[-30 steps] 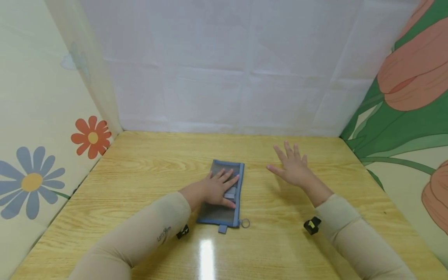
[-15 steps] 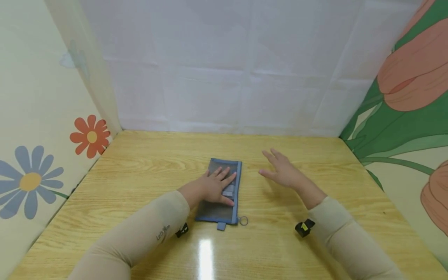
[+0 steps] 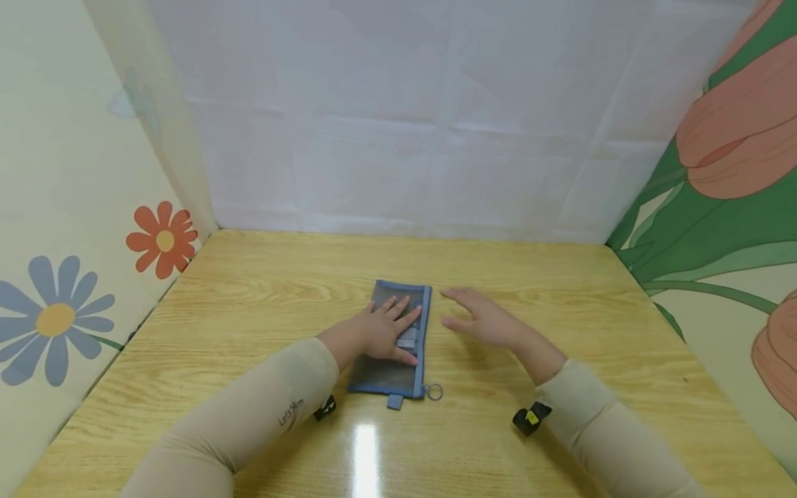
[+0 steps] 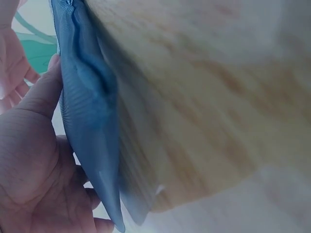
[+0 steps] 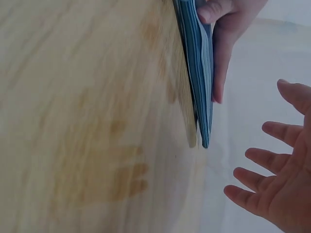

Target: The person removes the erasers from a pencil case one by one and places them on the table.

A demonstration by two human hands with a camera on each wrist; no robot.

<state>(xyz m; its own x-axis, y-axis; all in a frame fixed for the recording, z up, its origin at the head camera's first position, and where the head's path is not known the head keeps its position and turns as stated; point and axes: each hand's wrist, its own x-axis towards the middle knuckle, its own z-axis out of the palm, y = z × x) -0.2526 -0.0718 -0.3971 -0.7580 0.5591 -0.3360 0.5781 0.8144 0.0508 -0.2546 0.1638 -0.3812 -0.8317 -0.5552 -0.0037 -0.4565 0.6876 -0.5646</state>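
A blue-edged mesh zip pouch (image 3: pixel 387 373) lies flat on the table, with a key ring (image 3: pixel 434 392) at its near right corner and a small fabric tab (image 3: pixel 395 402) at its near end. Spread across its top is my left hand (image 3: pixel 380 335), fingers straight and touching the mesh. The left wrist view shows the pouch's side (image 4: pixel 92 111) edge-on beside the thumb. My right hand (image 3: pixel 486 318) hovers just right of the zip edge, fingers extended and holding nothing. In the right wrist view its fingers are spread apart from the pouch.
The wood-grain table (image 3: pixel 280 270) ends at a white cloth backdrop (image 3: pixel 398 138). Flower-printed panels stand at the left (image 3: pixel 56 173) and right (image 3: pixel 735 242). A black wrist camera (image 3: pixel 531 418) sits below the right sleeve.
My right hand has moved left toward the pouch and lowered its raised fingers. My left hand stays on the pouch, which lies nearly as before.
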